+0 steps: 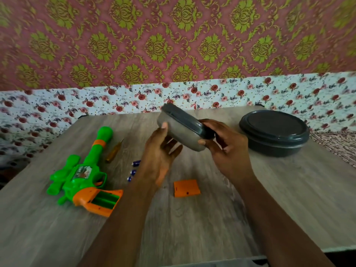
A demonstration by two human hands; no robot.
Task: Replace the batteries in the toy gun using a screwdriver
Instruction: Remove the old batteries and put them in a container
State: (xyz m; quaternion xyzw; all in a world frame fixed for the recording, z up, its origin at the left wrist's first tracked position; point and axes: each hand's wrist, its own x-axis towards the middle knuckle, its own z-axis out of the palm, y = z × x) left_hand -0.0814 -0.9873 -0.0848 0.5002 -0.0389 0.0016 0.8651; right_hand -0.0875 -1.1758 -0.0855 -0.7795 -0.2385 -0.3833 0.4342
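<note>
Right of the toy gun [82,176] and raised off the tabletop [192,237], a small grey container [179,126] is held tilted between both hands, its dark lid turned up and away to the right. The left grip [160,153] grasps it from below, thumb pressed against the pale side wall and fingers curled beneath the base. The right grip [227,149] clasps the lidded edge farthest from the gun, thumb on the lower rim and fingers wrapped behind the lid.

The toy gun, green with an orange handle, lies flat on its side, muzzle pointing away from the person; the compartment in its handle stands open, showing green slots. Just beside its barrel on the right lies a screwdriver [113,152] with an amber handle, roughly parallel to the barrel. Three blue batteries [134,168] lie just right of the gun's trigger, partly hidden by the left forearm. Farther right of the gun's handle, beyond that forearm, an orange cover [186,188] rests flat. Well to the gun's right stands a large grey lidded bowl [274,132]
</note>
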